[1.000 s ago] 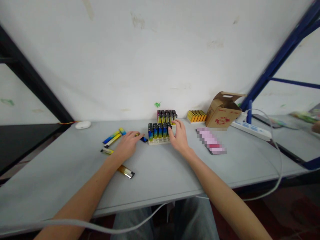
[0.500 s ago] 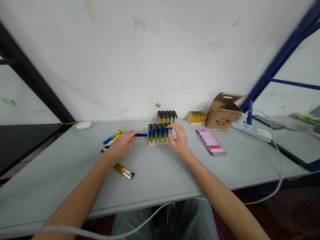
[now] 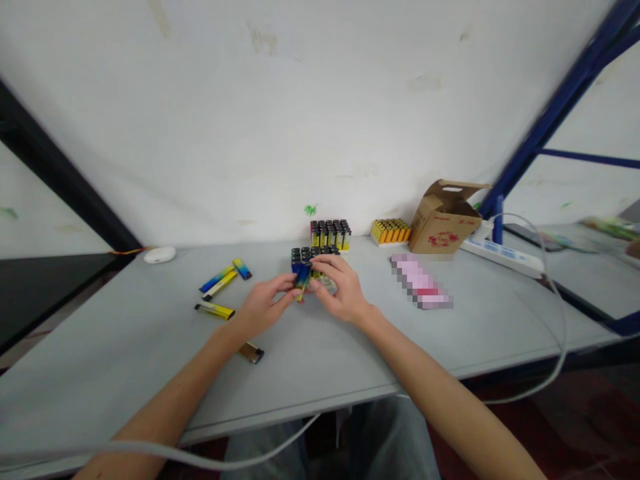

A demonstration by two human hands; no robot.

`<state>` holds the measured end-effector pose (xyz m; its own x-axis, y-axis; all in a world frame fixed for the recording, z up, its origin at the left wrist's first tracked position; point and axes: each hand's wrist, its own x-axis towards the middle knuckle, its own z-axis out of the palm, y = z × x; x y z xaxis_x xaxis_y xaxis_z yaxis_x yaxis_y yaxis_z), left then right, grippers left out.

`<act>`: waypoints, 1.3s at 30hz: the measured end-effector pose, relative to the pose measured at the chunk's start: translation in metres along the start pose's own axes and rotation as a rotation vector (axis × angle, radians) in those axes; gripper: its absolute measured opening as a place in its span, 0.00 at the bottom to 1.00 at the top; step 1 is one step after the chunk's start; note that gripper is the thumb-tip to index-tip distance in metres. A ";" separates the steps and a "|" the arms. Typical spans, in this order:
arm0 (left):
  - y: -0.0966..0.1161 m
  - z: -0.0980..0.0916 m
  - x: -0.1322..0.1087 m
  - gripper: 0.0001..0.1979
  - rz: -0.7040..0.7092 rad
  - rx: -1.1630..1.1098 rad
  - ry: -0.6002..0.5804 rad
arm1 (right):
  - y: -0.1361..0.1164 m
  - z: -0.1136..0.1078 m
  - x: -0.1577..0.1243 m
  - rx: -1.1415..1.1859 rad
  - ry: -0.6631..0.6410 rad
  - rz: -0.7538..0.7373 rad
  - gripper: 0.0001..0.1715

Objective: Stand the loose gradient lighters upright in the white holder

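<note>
My left hand (image 3: 263, 308) and my right hand (image 3: 340, 293) meet in front of a tray of upright lighters (image 3: 310, 256). Both pinch one blue and yellow lighter (image 3: 302, 281) between their fingertips, held just above the grey table (image 3: 320, 347). The tray is partly hidden behind my fingers. Loose blue and yellow lighters (image 3: 223, 275) lie to the left, one yellow lighter (image 3: 215, 310) nearer me, and a gold lighter (image 3: 251, 352) peeks out under my left forearm.
A second tray of dark-capped lighters (image 3: 329, 234) and a tray of orange lighters (image 3: 391, 231) stand by the wall. A cardboard box (image 3: 445, 219), a power strip (image 3: 503, 257), a pink packet (image 3: 421, 282) and a white mouse-like object (image 3: 160, 254) lie around. A cable (image 3: 550, 293) loops off the right.
My left hand picked up the blue lighter from the table and carried it right; my right hand came off the tray and now grips the same lighter.
</note>
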<state>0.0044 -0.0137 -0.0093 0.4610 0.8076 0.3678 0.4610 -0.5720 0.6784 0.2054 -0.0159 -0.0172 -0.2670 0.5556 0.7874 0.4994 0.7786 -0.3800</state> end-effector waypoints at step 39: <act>-0.014 -0.001 -0.001 0.20 0.043 0.188 0.035 | 0.013 -0.011 0.012 1.718 -0.218 0.931 0.34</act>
<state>-0.0034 -0.0064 -0.0193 0.4582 0.7847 0.4175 0.5764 -0.6199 0.5325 0.2175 -0.0024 -0.0070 -0.5850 0.8064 0.0863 -0.6360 -0.3901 -0.6658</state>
